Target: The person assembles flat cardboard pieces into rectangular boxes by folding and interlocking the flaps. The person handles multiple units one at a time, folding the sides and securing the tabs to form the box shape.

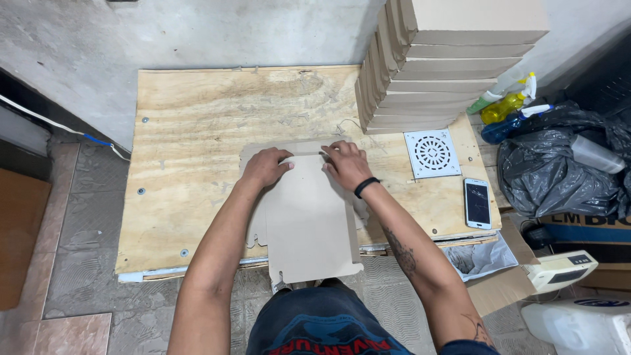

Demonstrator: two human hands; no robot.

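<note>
Got my left hand (265, 167) and right hand (346, 164) pressed flat, slightly apart, on the far flap of the cardboard blank (309, 220) lying on the plywood table (197, 118), pinning the fold.

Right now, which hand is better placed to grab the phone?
Probably the right hand: it rests on the cardboard sheet on the phone's side, while the left hand sits farther away.
</note>
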